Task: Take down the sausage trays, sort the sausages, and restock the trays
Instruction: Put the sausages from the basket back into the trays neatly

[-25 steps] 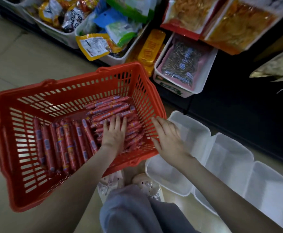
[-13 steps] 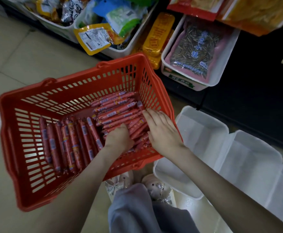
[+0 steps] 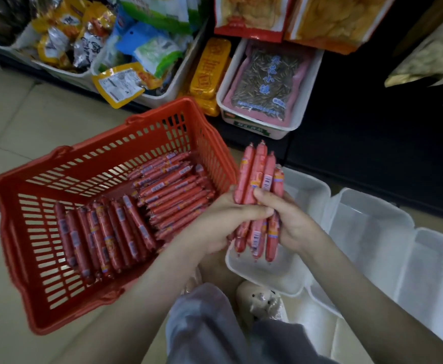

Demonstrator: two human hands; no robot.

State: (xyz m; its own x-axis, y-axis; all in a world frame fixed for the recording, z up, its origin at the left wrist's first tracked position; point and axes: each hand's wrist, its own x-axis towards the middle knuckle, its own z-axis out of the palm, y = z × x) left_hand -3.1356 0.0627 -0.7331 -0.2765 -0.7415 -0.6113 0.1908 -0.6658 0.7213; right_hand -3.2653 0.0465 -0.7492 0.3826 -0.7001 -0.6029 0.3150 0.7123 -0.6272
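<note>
- Up it comes! Half a second ago both your hands were down in the red basket [image 3: 136, 137], pressed into the heap. Now a bundle of sausages [image 3: 258, 177] is out and past the basket's right-hand wall.
- By my read, this batch is picked and the restocking leg has begun. Setting it down is the next call.
- Your left hand [image 3: 223, 222] comes in from the basket side, with its fingers [image 3: 251, 210] curled across the middle of the bundle. They're closed tight, not spread.
- Your right hand [image 3: 292, 223] clamps from the other side, and its fingers [image 3: 263, 193] wrap over the front of the sticks. It's a two-handed squeeze that keeps them aligned.
- The bundle stands nearly upright, tips pointing away towards the shelf. Its lower ends hang over the nearest white tray [image 3: 267, 274], and I can't tell if they touch it.
- No sausage shows in that tray yet, and more white trays [image 3: 367, 232] sit just beside it to your right.
- Plenty is left in the basket. One row [image 3: 102, 237] lies side by side towards the near left, and a stack [image 3: 173, 190] is piled at the far right.
</note>
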